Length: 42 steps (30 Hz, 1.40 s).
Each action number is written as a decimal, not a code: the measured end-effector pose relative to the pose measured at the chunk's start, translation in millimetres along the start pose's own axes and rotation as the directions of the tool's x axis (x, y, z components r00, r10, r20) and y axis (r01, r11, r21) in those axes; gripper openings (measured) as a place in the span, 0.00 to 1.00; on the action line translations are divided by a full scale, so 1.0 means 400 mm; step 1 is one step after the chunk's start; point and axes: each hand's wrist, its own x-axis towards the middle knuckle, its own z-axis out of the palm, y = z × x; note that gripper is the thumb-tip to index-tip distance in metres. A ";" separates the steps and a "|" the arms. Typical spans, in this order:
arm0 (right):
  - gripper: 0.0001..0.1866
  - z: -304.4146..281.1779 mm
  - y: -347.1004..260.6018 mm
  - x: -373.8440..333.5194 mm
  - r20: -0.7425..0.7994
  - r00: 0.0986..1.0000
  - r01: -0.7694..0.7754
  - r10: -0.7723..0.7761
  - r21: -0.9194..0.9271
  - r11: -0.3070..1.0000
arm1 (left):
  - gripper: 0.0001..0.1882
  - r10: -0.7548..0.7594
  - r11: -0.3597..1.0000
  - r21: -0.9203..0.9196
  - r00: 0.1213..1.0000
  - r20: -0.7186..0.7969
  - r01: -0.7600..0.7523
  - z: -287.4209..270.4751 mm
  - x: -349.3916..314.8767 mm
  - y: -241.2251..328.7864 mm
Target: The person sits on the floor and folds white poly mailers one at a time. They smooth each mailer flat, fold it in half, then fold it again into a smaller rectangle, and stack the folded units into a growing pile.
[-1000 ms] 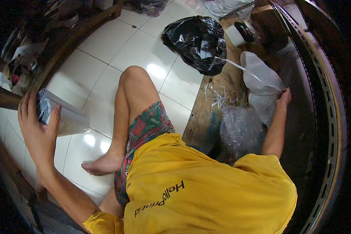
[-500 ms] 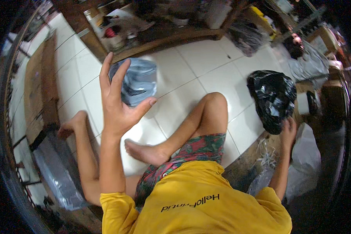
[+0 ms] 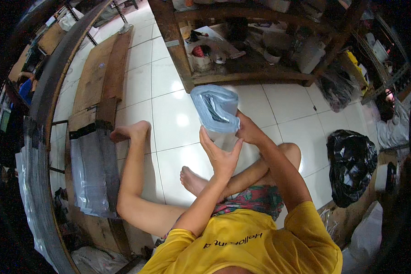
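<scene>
One blue-grey, rounded roll of plastic-like sheeting (image 3: 214, 109) sits just beyond the left hand (image 3: 222, 157), whose thumb and fingers clasp its near side. The right hand (image 3: 251, 131), moved over from the black plastic bag (image 3: 351, 169), meets its right edge; grip indeterminate, fingers partly hidden. Two-sided contact replaces one-handed support. Brown wooden shelving (image 3: 180, 61) stands beyond both hands.

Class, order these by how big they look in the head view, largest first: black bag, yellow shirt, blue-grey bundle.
1. Yellow shirt
2. Black bag
3. Blue-grey bundle
Apparent size only.
</scene>
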 end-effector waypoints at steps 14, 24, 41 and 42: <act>0.23 0.087 -0.004 0.024 -0.346 0.932 -0.137 0.106 -0.065 0.988 | 0.28 0.012 0.981 -0.195 1.000 -0.022 -0.016 -0.157 0.113 -0.203; 0.26 0.013 -0.508 0.051 -0.104 0.993 -0.095 0.055 -0.433 0.897 | 0.33 -0.334 0.162 -0.879 0.863 0.379 0.449 -0.290 0.232 -0.191; 0.33 0.053 -0.517 -0.062 -0.294 0.894 -0.285 0.338 0.207 0.936 | 0.40 -0.407 0.366 -0.554 0.664 0.628 0.748 -0.228 0.107 -0.236; 0.31 0.032 -0.473 -0.064 -0.249 0.907 -0.273 0.340 0.267 0.924 | 0.43 -0.413 0.333 -0.532 0.628 0.660 0.778 -0.222 0.096 -0.246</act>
